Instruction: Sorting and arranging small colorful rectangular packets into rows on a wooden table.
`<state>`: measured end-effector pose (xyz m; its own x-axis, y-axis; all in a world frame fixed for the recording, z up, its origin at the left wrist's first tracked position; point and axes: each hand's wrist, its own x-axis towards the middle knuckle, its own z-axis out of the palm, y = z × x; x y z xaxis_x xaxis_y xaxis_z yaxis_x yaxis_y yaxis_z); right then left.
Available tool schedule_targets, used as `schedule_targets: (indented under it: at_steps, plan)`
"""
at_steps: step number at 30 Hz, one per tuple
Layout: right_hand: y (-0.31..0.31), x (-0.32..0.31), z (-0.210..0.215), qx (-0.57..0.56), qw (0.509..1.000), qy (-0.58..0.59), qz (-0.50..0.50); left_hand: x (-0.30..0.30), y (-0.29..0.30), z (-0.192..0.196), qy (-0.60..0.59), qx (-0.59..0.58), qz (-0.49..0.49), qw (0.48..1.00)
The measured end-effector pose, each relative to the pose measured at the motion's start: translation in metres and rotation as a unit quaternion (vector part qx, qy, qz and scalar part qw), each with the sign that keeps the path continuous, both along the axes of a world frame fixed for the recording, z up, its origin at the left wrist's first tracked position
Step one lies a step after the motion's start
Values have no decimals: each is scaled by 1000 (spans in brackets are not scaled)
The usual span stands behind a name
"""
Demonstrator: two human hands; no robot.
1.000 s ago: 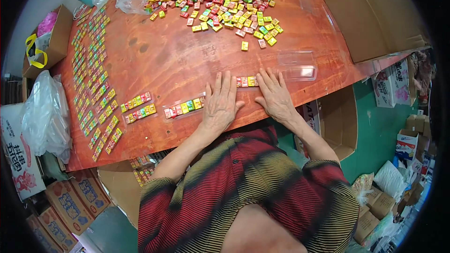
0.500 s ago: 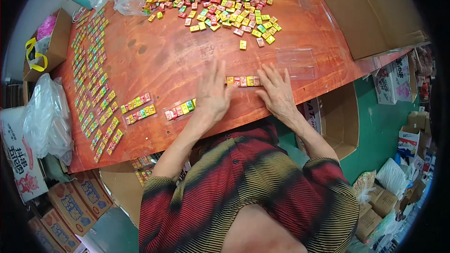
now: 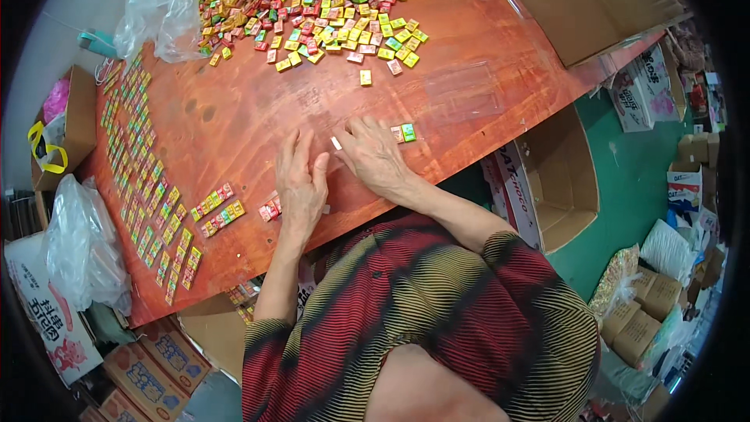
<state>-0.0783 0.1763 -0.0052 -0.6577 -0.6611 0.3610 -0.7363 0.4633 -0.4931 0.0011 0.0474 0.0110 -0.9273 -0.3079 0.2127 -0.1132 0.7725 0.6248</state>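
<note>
Fingers of the left hand (image 3: 299,180) lie straight and close together, thumb standing apart, palm down; I read that hand as loose, gripping nothing. On the right hand (image 3: 376,160), they stretch over a row, with a small white piece (image 3: 337,143) showing beside them, and from my end I can't tell whether it's held.

Sweeping left to right now! Well left of the big loose heap of small red, yellow and green boxes (image 3: 312,16) runs a long bank of neat box rows (image 3: 144,160); that part looks done to me. Two short slanted rows of red and yellow boxes (image 3: 223,219), nearer the wearer than the heap, look laid out too. Next, red-and-white boxes (image 3: 269,209) peek out beside the left hand, near side of the heap; the rest is covered, so I won't call it finished. And the heap itself: plenty left unarranged, I'd judge. One yellow box (image 3: 366,76) sits just apart from it. Red and green boxes (image 3: 403,134) show past the right hand, near side again. Right of the heap, shallow transparent plastic trays (image 3: 461,92) lie flat, no boxes in them that I can see.
</note>
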Motion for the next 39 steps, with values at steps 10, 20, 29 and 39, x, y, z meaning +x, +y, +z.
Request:
schedule_targets:
  at_steps: [10, 20, 29, 39]
  plan:
    - [89, -26, 20, 66, 996, -44, -36, -12, 25, -10, 1, -177, -74, 981]
    - [83, -38, 22, 179, 981, -71, 2, -23, 27, -12, 2, -125, -97, 987]
    - [84, -37, 22, 87, 989, -99, -58, -25, 24, -10, 8, -122, -102, 987]
    - [92, -38, 4, 32, 989, -112, -88, -26, 35, -16, 0, -137, -128, 982]
